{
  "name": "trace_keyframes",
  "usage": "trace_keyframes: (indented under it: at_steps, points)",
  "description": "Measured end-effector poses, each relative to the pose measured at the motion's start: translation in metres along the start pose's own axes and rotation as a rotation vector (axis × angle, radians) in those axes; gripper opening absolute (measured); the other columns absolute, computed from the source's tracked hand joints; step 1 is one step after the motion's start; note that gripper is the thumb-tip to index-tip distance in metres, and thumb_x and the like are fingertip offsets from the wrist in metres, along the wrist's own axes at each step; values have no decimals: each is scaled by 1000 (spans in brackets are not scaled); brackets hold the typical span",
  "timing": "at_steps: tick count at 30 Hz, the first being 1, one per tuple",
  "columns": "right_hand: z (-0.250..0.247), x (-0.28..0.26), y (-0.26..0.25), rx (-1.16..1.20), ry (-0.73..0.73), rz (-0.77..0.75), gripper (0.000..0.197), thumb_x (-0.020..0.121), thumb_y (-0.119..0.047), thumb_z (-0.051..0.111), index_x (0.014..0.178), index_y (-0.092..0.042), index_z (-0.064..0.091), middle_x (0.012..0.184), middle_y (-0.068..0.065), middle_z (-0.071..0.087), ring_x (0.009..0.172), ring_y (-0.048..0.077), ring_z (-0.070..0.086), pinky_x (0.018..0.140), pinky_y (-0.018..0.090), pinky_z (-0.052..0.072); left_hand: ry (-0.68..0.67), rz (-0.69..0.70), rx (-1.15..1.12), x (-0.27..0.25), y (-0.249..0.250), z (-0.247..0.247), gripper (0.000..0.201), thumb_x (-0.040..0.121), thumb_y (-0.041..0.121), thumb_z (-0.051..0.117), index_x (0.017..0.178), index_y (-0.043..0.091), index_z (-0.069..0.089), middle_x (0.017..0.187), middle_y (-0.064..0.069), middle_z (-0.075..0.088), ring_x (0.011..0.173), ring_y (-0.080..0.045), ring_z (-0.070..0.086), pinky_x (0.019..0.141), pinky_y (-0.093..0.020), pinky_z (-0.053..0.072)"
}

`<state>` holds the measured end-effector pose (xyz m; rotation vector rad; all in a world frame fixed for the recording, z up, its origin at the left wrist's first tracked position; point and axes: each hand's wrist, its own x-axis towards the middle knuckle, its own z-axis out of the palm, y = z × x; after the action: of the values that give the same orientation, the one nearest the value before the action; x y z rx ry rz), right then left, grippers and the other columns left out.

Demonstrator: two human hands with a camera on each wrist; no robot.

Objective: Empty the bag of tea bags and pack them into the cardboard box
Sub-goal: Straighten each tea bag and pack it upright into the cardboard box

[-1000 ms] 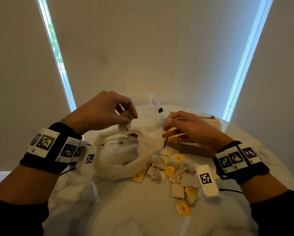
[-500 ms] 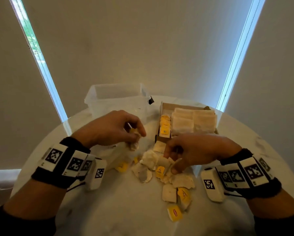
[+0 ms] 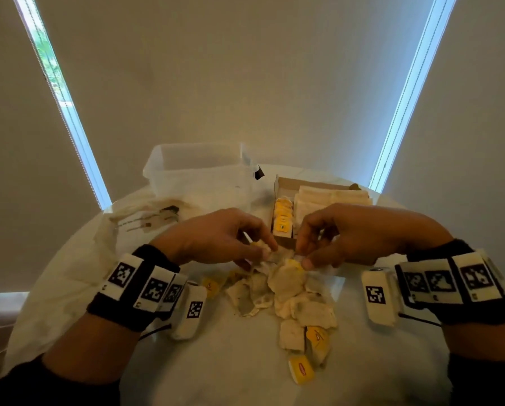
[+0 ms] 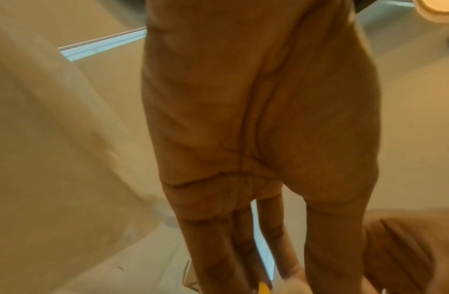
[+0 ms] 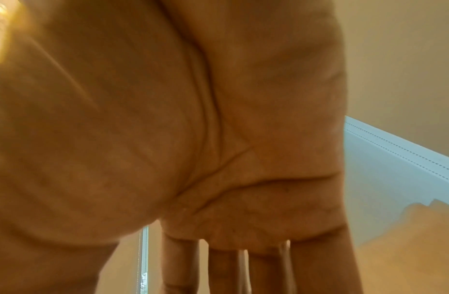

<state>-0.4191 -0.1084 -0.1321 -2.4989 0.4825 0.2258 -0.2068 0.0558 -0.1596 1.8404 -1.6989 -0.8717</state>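
Loose tea bags (image 3: 289, 291), white pouches with yellow tags, lie in a pile on the round table. Above the pile's far end my left hand (image 3: 267, 250) pinches a tea bag with a yellow tag (image 4: 263, 288). My right hand (image 3: 302, 257), fingertips almost touching the left's, pinches another tea bag (image 3: 290, 263) at the top of the pile. Just beyond the hands sits the open cardboard box (image 3: 285, 183), with rows of tea bags standing inside. The limp cloth bag (image 3: 145, 218) lies flat at the far left.
A clear plastic tub (image 3: 198, 168) stands at the back, left of the box. The white table (image 3: 216, 370) ends in a curved edge on both sides. A blind-covered wall rises right behind it. Stray yellow tags (image 3: 301, 369) lie near the front.
The cloth bag has left my left hand and lies flat at the left. My right hand came back from the box to the pile. My left hand moved right to meet it.
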Motion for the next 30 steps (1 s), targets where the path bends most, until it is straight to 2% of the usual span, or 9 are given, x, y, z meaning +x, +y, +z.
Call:
trace_keyframes:
  at_steps: [3,6,12,14,16,19,24,26,30]
  points:
    - [10,1,-3,-36,-91,33,36,80,-50,88,111,-41,71,107,-12,72,96,13,71,82,26,61,24,17,-78,1,-4,0,19,103,25,70,121,22,77,117,1,77,98,-21,79,87,-39,67]
    - [28,14,-9,-148,-138,10,46,79,-55,87,115,-41,64,104,-14,66,90,6,63,74,19,49,99,44,-137,0,-6,-1,19,105,22,66,122,19,76,113,0,78,96,-22,79,82,-36,67]
    - [34,25,-9,-64,70,-54,56,75,-69,80,118,-46,53,89,-9,64,74,2,56,65,19,48,220,33,-120,-2,-14,-1,17,106,20,64,120,20,74,103,2,80,87,-17,80,73,-31,66]
    - [37,27,-12,-73,59,-122,52,79,-68,77,123,-51,54,89,-9,65,75,0,58,67,19,50,256,8,-108,-2,-17,-2,18,106,20,64,122,21,72,100,3,81,85,-16,80,70,-29,65]
    - [39,28,-12,-108,57,-166,34,86,-64,75,114,-49,65,91,-13,67,80,1,61,70,21,51,277,-15,-119,-2,-19,-3,18,106,21,64,123,20,71,100,2,81,86,-16,79,70,-30,66]
    - [35,26,-10,-41,173,-186,20,90,-58,74,100,-41,74,94,-17,72,86,2,67,76,21,53,250,-46,-134,-1,-20,-2,20,107,27,62,124,19,71,103,2,80,89,-15,79,72,-29,65]
    - [30,22,-2,412,560,-228,19,90,-37,80,104,-25,75,93,-5,79,79,14,77,69,21,59,231,-54,-231,0,-14,0,46,106,55,49,118,19,75,105,3,81,92,-17,78,70,-30,64]
    - [32,25,0,459,595,-247,20,89,-32,83,105,-23,75,97,-3,80,82,19,79,71,27,61,272,-37,-283,2,-10,3,52,104,60,47,114,19,77,104,3,82,91,-18,79,68,-29,63]
    - [36,30,1,401,619,-262,21,84,-36,87,101,-29,76,101,-8,78,87,14,76,77,30,64,396,35,-316,5,-8,8,35,103,51,59,111,23,78,103,7,81,90,-15,79,66,-31,64]
